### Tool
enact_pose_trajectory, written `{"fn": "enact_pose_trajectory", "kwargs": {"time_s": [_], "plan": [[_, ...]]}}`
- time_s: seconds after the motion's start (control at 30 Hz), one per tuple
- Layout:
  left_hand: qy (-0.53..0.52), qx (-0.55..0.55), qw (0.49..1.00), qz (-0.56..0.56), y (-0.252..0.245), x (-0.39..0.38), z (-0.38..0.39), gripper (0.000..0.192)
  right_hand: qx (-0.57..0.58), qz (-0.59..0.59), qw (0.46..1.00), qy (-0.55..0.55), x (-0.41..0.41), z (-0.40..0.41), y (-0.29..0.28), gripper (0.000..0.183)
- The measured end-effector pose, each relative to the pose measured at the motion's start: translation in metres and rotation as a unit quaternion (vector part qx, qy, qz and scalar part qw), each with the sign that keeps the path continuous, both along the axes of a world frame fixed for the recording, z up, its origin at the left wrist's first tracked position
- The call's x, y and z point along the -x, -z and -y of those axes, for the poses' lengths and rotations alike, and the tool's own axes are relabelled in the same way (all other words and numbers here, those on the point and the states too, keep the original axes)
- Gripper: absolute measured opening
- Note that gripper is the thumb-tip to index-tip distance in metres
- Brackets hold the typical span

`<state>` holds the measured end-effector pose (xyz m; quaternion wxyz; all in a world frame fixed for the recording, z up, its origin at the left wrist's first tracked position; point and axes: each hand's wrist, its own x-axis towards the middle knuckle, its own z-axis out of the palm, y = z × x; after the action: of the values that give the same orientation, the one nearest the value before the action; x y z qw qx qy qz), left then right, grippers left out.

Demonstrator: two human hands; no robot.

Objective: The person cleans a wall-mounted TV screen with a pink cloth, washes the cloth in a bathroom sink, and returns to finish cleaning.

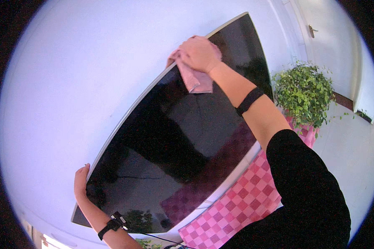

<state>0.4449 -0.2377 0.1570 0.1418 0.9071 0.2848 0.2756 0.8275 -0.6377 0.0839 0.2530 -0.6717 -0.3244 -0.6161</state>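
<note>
A large flat-screen television [149, 130] with a thin pale frame fills the middle of the view, its dark glass reflecting the room. My right hand [199, 54] grips a pink cloth [198, 79] at the set's top edge. Part of the cloth laps over the frame, and a folded corner hangs down against the glass. Lower left, my left hand [81, 180] is hooked around the television's edge, with its fingertips partly hidden behind the frame. Black bands circle both forearms, and a small device with a cable sits at the left one.
Below the screen lies a pink checkered cloth [237, 199] on a surface. A leafy green potted plant [304, 90] stands at the right, near a white door [333, 40]. The white wall [65, 77] is behind the television. A black cable [155, 238] runs along the bottom.
</note>
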Motion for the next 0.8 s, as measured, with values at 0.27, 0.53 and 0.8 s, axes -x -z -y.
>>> {"fn": "enact_pose_trajectory", "kwargs": {"time_s": [0.27,0.53,0.8], "plan": [[-0.017,0.021,1.0,0.012,-0.005,0.015,-0.037,0.036,-0.083,0.096,0.991,-0.048,-0.027,0.011,0.006,0.019],[-0.041,-0.001,0.999,-0.002,-0.004,0.015,-0.079,0.03,-0.075,0.106,0.989,-0.067,-0.029,0.011,0.004,0.017],[-0.033,-0.014,0.999,0.003,0.0,0.02,-0.097,0.03,-0.063,0.079,0.992,-0.073,-0.025,0.02,0.006,0.019]]}}
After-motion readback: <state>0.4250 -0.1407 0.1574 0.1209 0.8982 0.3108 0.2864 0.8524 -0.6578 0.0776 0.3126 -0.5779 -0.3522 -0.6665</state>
